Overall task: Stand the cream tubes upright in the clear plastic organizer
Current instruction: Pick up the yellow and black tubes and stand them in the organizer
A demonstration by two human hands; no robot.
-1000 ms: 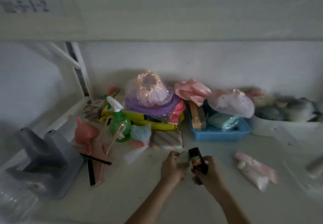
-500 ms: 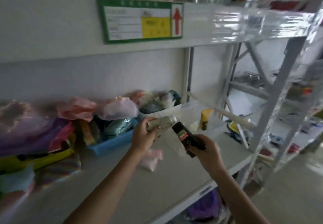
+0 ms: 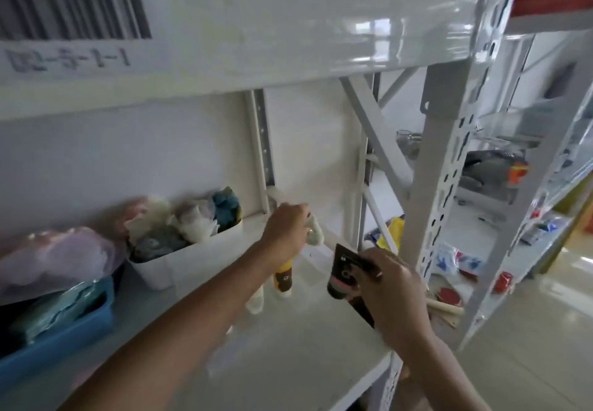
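At centre frame the left hand (image 3: pixel 286 226) grips a pale cream tube (image 3: pixel 314 231) above the shelf (image 3: pixel 288 346), over a yellow tube (image 3: pixel 283 277) standing upright. Lower right, the right hand (image 3: pixel 390 285) clasps a dark tube (image 3: pixel 342 272). The clear organizer is hard to discern; placing seems underway, and next each tube needs lowering upright.

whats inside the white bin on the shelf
The white bin holds bundled soft items: cream, grey and teal pieces heaped above its rim. Anything beneath that pile is covered, and blur hides what they are.
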